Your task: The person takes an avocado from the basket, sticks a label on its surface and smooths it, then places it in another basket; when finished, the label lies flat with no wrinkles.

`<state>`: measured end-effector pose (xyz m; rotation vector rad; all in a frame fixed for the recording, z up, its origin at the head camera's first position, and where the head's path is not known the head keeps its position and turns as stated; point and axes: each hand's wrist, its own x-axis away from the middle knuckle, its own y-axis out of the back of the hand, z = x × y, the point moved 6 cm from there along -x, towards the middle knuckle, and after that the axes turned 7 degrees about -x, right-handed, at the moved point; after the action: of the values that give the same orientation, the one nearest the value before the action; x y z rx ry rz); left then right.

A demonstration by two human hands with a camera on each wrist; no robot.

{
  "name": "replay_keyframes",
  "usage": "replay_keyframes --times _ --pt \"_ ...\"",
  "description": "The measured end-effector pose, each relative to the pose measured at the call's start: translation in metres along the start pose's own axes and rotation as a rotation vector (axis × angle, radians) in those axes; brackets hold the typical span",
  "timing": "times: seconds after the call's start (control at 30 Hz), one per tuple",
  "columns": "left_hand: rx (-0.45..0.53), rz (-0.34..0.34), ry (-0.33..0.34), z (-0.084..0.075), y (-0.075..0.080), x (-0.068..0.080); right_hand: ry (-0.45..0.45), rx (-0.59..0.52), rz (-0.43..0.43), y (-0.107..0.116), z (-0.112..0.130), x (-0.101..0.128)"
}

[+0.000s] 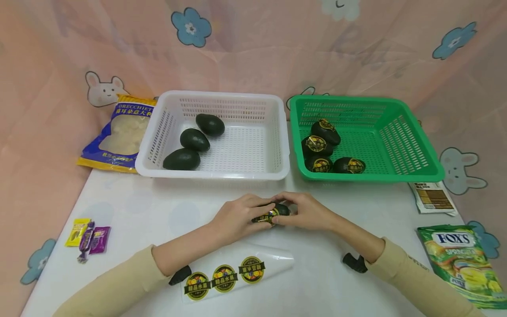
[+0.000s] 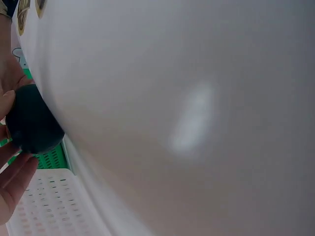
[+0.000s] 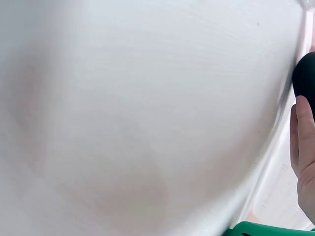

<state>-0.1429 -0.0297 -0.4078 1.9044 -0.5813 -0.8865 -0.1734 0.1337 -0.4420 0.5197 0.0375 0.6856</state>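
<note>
Between both hands, close over the white table, is a dark green avocado (image 1: 283, 208) with a round black-and-gold sticker (image 1: 266, 217) on its upper side. My left hand (image 1: 239, 216) grips it from the left, fingers over its top. On the other side my right hand (image 1: 310, 212) holds the right end, thumb by the sticker's edge. The avocado's dark side (image 2: 32, 120) shows in the left wrist view, and part of it (image 3: 306, 78) in the right wrist view. Nearer me lies a clear sheet (image 1: 277, 260) bearing three matching stickers (image 1: 224, 278).
Behind the hands, a white basket (image 1: 222, 175) contains three plain avocados (image 1: 195, 140). Beside it, a green basket (image 1: 372, 177) has several stickered avocados (image 1: 317, 145). Candies (image 1: 86, 240) and a pasta bag (image 1: 123, 134) lie left; a Fox's bag (image 1: 459, 264) and another packet (image 1: 433, 198) right.
</note>
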Motion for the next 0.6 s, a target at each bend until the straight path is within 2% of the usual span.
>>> replay_keyframes --times 0.23,0.5,0.6 --pt "0.024 0.013 0.007 0.0022 -0.0006 0.0003 0.017 -0.032 -0.024 0.002 -0.0003 0.0001" --pt "-0.008 -0.017 -0.073 0.0034 -0.0038 0.0015 0.057 0.039 0.011 0.0002 -0.0006 0.0023" --pt "0.008 -0.001 -0.074 0.0041 -0.0062 0.001 0.041 0.052 0.028 0.0036 0.0034 0.0077"
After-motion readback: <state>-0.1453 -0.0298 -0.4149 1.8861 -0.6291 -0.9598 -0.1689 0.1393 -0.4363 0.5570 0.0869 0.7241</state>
